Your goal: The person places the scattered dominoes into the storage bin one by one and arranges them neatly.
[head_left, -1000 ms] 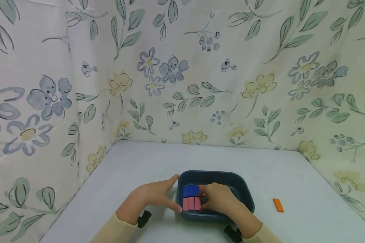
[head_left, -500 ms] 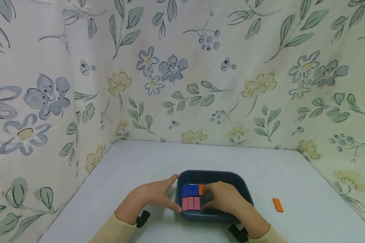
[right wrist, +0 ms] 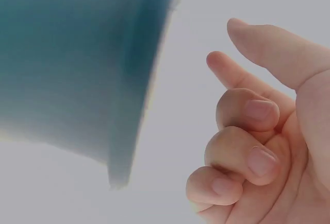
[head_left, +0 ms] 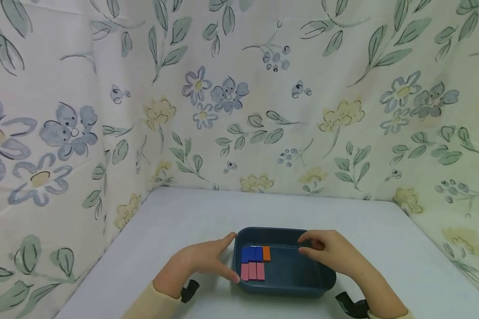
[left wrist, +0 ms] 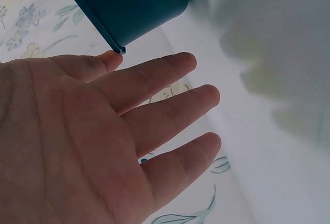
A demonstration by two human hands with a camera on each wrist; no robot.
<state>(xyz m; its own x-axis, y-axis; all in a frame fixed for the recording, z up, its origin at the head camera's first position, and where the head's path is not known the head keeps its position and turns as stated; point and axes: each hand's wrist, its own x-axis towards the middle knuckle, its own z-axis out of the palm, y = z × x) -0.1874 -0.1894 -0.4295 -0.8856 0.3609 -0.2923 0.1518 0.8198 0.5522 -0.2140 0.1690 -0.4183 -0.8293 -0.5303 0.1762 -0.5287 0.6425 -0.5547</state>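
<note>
A dark blue-green tray (head_left: 299,274) sits on the table. In its left part three blue blocks (head_left: 252,254) form a row with one orange block (head_left: 266,254) at its right end, and three pink blocks (head_left: 253,271) lie in front. My left hand (head_left: 205,257) spreads its fingers at the tray's left side; in the left wrist view a fingertip (left wrist: 114,59) meets the rim. Over the tray's right side is my right hand (head_left: 329,250), thumb and forefinger stretched and apart, the other fingers (right wrist: 242,154) curled into the palm. Nothing is between them.
The white table (head_left: 207,212) extends around the tray. A floral cloth (head_left: 243,97) hangs behind and along both sides. Dark wrist devices (head_left: 351,305) show under the forearms.
My right hand has let go of the orange block in the tray and moved right. My right arm now hides the loose orange block on the table. My left hand stays at the tray.
</note>
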